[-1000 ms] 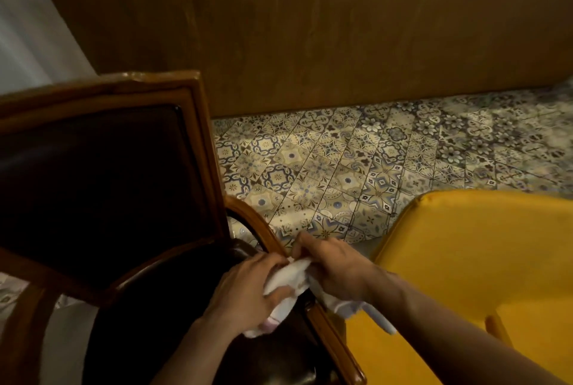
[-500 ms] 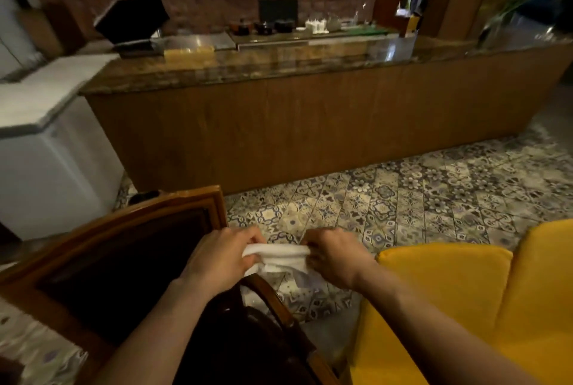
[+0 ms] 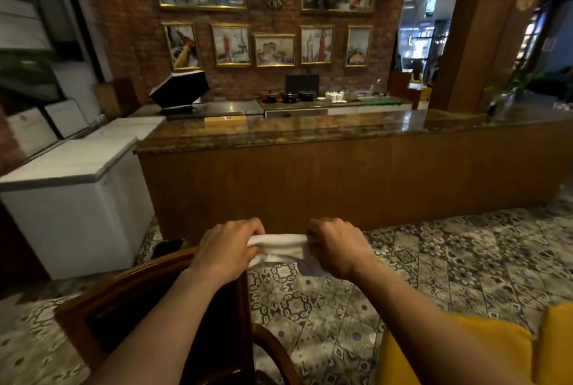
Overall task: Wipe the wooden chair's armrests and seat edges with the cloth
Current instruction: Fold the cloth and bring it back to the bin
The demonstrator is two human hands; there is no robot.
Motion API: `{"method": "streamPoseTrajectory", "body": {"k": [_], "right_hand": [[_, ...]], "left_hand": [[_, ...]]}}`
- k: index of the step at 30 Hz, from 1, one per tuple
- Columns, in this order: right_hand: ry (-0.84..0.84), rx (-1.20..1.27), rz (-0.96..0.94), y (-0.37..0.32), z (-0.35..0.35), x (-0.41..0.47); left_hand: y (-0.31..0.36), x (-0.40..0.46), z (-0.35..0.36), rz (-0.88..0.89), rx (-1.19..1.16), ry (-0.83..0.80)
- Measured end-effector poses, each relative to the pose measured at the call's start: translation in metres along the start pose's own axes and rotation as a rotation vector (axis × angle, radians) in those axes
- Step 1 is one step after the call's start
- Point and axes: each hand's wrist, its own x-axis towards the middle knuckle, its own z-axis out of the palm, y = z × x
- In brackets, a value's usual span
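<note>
Cloth (image 3: 277, 245) stretched between left hand (image 3: 228, 249) and right hand (image 3: 335, 245), fingers clamped on its ends — held above wooden chair (image 3: 148, 301). Step: likely refolding. Next — lower cloth onto armrest.

White cloth (image 3: 277, 245) bunched, stretched level in air; wooden chair (image 3: 148, 301) below left, dark seat.

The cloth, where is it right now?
In the head view the white cloth is stretched between the left hand and right hand, held in the air above the wooden chair back.
</note>
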Motion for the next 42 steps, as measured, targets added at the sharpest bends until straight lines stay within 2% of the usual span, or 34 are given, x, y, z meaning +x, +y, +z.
{"method": "streamPoseTrajectory", "body": {"k": [5,9,13,18,25,31,36,42], "right_hand": [[-0.03,0.035,-0.125,-0.041,0.011,0.026],[-0.075,0.08,-0.295,-0.11,0.028,0.044],[-0.083,0.124,-0.44,-0.205,0.04,0.043],[-0.055,0.183,-0.656,-0.366,0.041,0.015],[-0.034,0.321,-0.981,-0.62,0.022,-0.09],[-0.124,0.476,-1.234,-0.804,0.007,-0.228],[-0.188,0.536,-1.404,-0.901,0.007,-0.334],[-0.234,0.613,-1.529,-0.953,0.031,-0.397]], "left_hand": [[-0.032,-0.035,-0.026,-0.117,0.028,0.019],[-0.075,-0.091,-0.055,-0.242,0.086,0.077],[-0.114,-0.177,-0.098,-0.4,0.163,0.105],[-0.158,-0.32,-0.177,-0.619,0.276,0.197],[-0.178,-0.575,-0.293,-0.951,0.395,0.285],[-0.147,-0.786,-0.362,-1.242,0.496,0.34],[-0.111,-0.914,-0.378,-1.472,0.554,0.336],[-0.096,-0.987,-0.365,-1.627,0.586,0.343]]}}
